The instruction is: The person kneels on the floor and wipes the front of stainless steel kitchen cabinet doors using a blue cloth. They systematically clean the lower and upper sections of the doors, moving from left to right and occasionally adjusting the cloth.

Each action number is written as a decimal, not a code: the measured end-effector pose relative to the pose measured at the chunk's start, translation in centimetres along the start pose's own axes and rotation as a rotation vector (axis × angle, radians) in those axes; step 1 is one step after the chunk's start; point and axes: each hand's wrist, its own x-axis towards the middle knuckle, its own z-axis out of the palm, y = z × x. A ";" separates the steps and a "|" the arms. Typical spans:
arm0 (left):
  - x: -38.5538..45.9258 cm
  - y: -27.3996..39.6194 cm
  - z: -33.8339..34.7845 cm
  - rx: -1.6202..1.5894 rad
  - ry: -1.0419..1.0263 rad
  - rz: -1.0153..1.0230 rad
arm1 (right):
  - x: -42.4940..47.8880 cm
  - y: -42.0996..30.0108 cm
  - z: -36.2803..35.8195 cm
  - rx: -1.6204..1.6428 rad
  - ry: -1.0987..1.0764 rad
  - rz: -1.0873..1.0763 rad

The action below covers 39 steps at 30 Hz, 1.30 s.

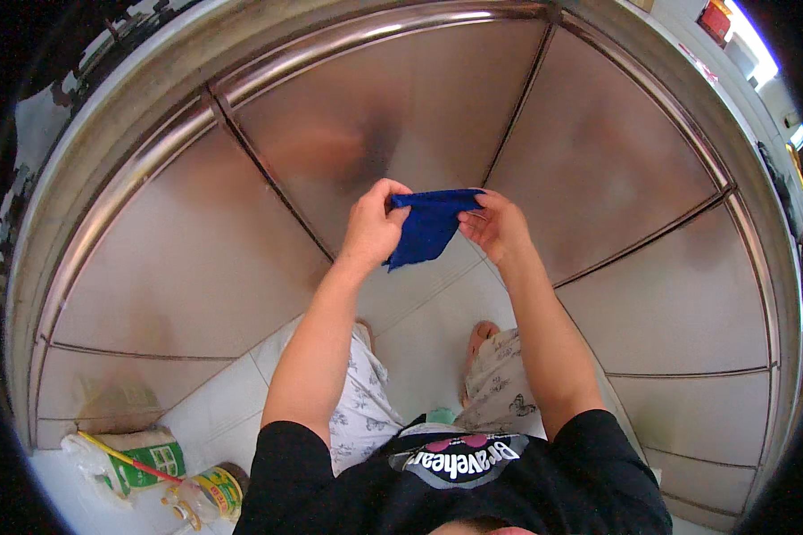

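Note:
Both hands hold a small dark blue cloth (431, 231) up in front of me, above the tiled floor. My left hand (377, 224) grips its left upper corner between thumb and fingers. The right upper corner is pinched by my right hand (495, 224), whose lower fingers are curled and partly apart. A folded band runs along the cloth's upper edge, and the rest hangs down, longer on the left side. The cloth's far side is hidden.
Glossy cabinet doors (348, 114) with metal rails curve around me under a counter edge (107, 100). On the floor at lower left are a green-and-white bag (147, 461), a plastic oil bottle (211, 495) and a yellow-and-red stick (130, 460).

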 end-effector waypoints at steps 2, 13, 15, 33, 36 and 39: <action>-0.2 1.7 0.9 -0.003 0.164 0.147 | -0.1 0.2 0.6 0.062 -0.039 -0.065; -2.2 3.9 3.1 0.227 0.208 0.899 | -0.8 6.0 4.6 0.183 -0.187 -0.341; -2.2 3.9 2.9 0.250 0.176 0.883 | -0.9 5.5 5.2 0.188 -0.188 -0.327; -1.8 3.9 -3.1 0.432 0.654 0.805 | 8.3 -11.0 13.7 -0.664 0.376 -1.830; -1.5 4.4 -3.1 0.439 0.704 0.814 | 8.7 -9.4 13.8 -0.878 0.503 -1.959; -1.3 3.9 -3.4 0.407 0.764 0.809 | 4.5 -3.4 17.6 -0.762 0.213 -1.960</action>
